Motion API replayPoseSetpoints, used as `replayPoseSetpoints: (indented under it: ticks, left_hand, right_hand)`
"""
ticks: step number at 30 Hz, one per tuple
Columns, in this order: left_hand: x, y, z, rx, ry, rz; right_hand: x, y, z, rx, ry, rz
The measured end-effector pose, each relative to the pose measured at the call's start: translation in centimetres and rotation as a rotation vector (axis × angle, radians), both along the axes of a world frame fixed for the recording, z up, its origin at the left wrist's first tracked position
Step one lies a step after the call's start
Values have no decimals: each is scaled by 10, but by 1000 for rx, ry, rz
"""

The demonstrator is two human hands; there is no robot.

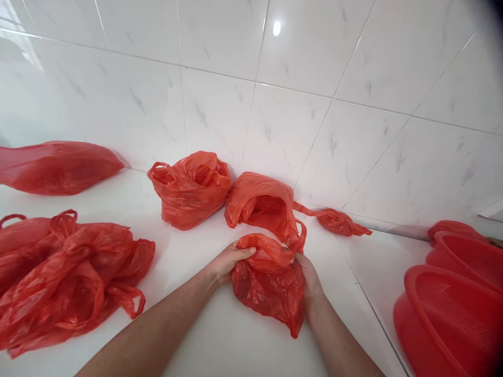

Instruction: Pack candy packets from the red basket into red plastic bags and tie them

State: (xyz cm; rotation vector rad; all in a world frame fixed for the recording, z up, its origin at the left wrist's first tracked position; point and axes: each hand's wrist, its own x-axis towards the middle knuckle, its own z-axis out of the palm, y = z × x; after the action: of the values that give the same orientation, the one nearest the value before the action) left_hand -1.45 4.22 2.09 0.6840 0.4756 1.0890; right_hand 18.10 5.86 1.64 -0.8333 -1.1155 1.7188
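Note:
Between my two hands is a red plastic bag (267,288), its upper part folded over and its lower corner hanging toward me. My left hand (231,263) grips the left edge, with the thumb lying on top. On the right edge, my right hand (308,275) is closed on the bag near a loop handle; some of its fingers are hidden behind the plastic. Just beyond, an open-mouthed red bag (259,196) lies against the wall, touching or nearly touching the held one. Left of that stands another bulging red bag (192,193).
A heap of crumpled red bags (74,277) lies at the left, with a long filled red bag (63,167) behind it. A small twisted red bag (341,222) rests by the tiled wall (220,104). Red plastic baskets (416,298) stand at the right.

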Motion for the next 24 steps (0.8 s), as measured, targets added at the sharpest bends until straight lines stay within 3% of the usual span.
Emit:
replayPoseSetpoints:
  ticks: [5, 8, 13, 16, 20, 24]
  left_hand:
    - [7, -1, -4, -147, -22, 226]
    - [6, 1, -7, -185, -55, 322]
    - [6, 0, -8, -182, -103, 331]
    - [8, -3, -7, -130, -63, 287]
    - [13, -6, -9, 0, 23, 194]
    - [19, -7, -14, 73, 244, 184]
  right_hand:
    - [-6, -10, 9, -136, 197, 94]
    - [-6, -11, 9, -163, 177, 118]
    - [-10, -14, 6, -148, 108, 16]
    - [-17, -18, 6, -74, 65, 67]
    - [-24, -19, 2, 6, -1, 117]
    - [-21, -17, -6, -44, -34, 39]
